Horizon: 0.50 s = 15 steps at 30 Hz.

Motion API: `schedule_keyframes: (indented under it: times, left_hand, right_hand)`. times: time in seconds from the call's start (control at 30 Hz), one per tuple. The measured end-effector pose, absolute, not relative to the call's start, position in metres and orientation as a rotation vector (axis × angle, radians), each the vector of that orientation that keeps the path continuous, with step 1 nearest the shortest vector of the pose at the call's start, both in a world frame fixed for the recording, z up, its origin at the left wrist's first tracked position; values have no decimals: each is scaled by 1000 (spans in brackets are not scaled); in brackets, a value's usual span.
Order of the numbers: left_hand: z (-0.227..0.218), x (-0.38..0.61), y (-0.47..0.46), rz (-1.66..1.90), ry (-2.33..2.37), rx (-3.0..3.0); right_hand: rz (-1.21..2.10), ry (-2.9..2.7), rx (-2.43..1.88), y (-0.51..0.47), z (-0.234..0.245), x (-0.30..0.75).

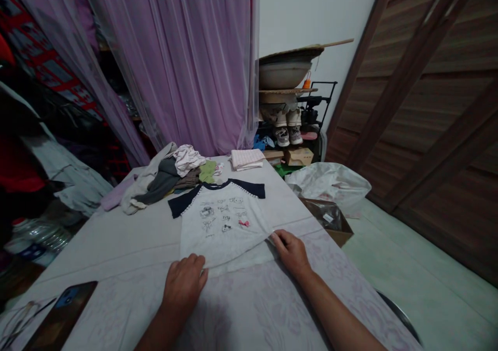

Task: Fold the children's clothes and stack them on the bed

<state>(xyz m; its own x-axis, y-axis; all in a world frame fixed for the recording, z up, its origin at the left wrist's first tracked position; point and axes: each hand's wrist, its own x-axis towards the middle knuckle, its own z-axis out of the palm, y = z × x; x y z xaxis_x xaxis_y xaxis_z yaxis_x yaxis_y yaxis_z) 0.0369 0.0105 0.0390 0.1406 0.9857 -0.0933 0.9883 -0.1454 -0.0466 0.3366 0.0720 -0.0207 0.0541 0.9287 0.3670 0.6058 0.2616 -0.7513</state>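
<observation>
A white T-shirt (218, 237) with navy sleeves and small printed drawings lies spread on the cloth-covered table (128, 247), its collar pointing away from me. My right hand (290, 250) pinches the hem's right corner between thumb and fingers, lifting it slightly so that the fabric pulls into creases. At the hem's left corner, my left hand (184, 278) rests with its fingers curled and the thumb against the edge. Its fingertips are partly hidden, but the cloth runs in under them.
A heap of crumpled clothes (159, 179) lies at the table's far left. A folded striped cloth (247, 159) sits at the far edge. A phone (62, 314) lies near left. Right of the table stand a cardboard box (338, 226), a plastic bag (330, 185) and a shoe rack (303, 133).
</observation>
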Motion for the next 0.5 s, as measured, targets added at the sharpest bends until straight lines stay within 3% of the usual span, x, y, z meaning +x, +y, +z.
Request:
schedule_keyframes:
  times: [0.2,0.5]
  left_hand:
    - [40,30,7,-137,2004,2315]
    - [25,-7,9,484,1836,2260]
  right_hand:
    - [403,-1667,-1416,72,-24,339]
    - [253,-2026,-1195,68,-24,347]
